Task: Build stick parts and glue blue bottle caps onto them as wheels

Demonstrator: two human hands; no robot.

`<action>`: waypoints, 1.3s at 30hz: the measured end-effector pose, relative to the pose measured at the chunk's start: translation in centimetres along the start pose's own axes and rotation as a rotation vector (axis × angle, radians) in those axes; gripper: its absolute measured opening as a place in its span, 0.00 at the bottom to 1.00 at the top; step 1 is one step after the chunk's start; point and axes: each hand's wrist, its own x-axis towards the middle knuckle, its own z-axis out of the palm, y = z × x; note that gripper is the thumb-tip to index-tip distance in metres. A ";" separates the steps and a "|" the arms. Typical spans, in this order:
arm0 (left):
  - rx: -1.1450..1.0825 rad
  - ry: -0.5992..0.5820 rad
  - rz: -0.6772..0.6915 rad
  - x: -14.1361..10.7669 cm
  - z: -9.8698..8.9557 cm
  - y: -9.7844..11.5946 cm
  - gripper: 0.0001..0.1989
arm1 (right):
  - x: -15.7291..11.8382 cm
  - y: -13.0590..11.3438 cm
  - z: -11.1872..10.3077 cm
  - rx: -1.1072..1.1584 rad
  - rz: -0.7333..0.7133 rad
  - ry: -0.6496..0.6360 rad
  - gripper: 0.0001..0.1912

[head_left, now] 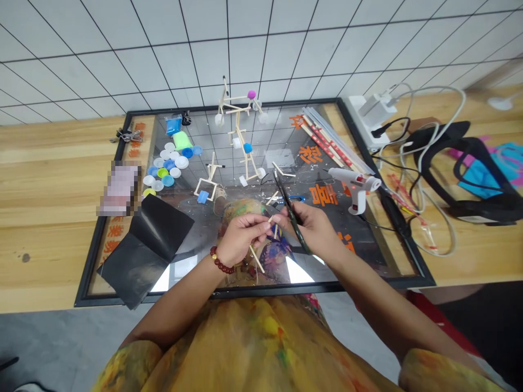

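My left hand (244, 238), with a beaded bracelet at the wrist, pinches a short pale wooden stick between thumb and fingers. Close beside it, my right hand (307, 227) holds a long dark tool (293, 215); its thumb and fingertip meet at the stick. The tool's exact kind is hard to make out. A loose wooden stick (257, 259) shows just below my left hand. Beyond the hands stand small stick figures with bottle caps, one with a blue cap (247, 148) and one with a magenta cap (251, 95).
A white glue gun (356, 188) stands right of my hands, near a power strip (365, 122) and cables. Plastic caps (167, 181) and black sheets (143, 245) lie left. Packaged sticks (327, 139) rest at the back right of the framed glass (229, 292).
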 end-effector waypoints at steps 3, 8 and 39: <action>0.114 0.000 0.064 0.0 -0.2 -0.3 0.20 | 0.4 -0.3 1.4 0.057 -0.032 -0.019 0.25; 0.189 -0.035 0.166 -0.2 -0.3 -0.2 0.18 | 0.6 -0.5 1.5 0.320 0.049 -0.070 0.26; 0.544 0.115 0.489 0.1 -1.5 -0.5 0.12 | -0.7 -0.3 -0.3 -0.776 -0.182 -0.090 0.25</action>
